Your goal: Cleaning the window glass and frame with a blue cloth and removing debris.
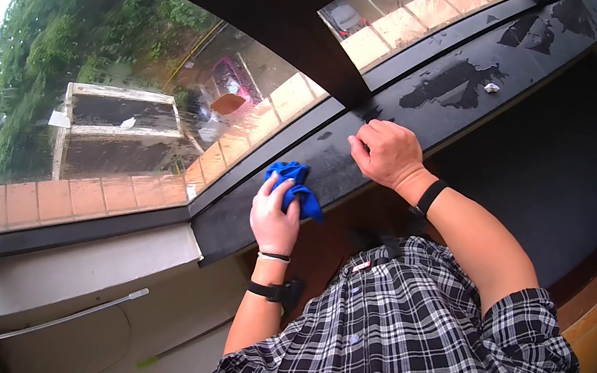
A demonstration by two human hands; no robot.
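My left hand (272, 224) presses a crumpled blue cloth (308, 201) against the dark window sill (336, 174), near the sill's lower left end. Its fingers lie spread over the cloth. Farther up the sill is my right hand (391, 154), curled into a loose fist above the surface or resting on it. No object shows in the right hand, though the underside of its fingers is hidden. Dark, ragged patches (442, 86) that look wet mark the sill beyond, with a small white scrap (491, 88) beside them.
Wet-looking window glass (119, 47) in a dark frame (275, 146) borders the sill; papery scraps and a brown piece (228, 104) appear at the glass. Below left, a pale ledge (80, 268) carries a thin white pole (66, 316). A dark panel (550, 153) lies right.
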